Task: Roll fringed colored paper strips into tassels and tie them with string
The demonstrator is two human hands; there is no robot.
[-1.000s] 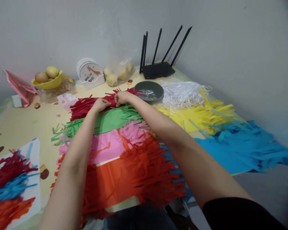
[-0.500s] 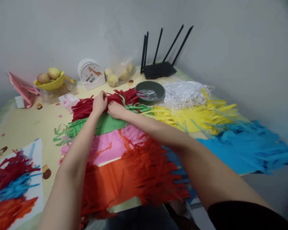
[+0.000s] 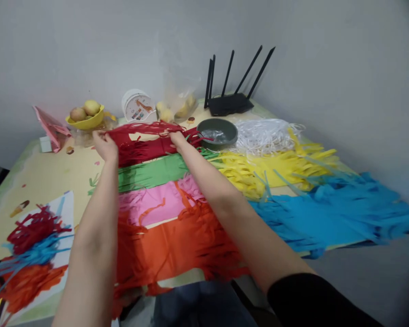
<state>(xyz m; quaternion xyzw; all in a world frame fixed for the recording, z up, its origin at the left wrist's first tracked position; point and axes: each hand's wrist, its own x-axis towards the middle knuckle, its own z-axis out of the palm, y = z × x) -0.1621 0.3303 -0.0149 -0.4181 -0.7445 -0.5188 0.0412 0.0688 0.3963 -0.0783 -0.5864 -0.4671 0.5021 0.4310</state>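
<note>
Strands of dark red fringed tissue paper stretch between my two hands at the far side of the table. My left hand is closed on the strands' left end, lifted a little above the table. Further right, my right hand is closed on the same red paper, its fingertips partly hidden. Just nearer than the red sheet lies green fringed paper, then pink fringed paper and orange fringed paper at the near edge. Both my forearms cross over these sheets.
Yellow fringed paper and blue fringed paper lie on the right. Behind are white strips, a dark bowl, a black router and a yellow fruit bowl. Cut strips lie front left on white paper.
My hands were close together over the red paper. They have moved apart, the left one leftward and the right one slightly rightward, with red strands spread between them.
</note>
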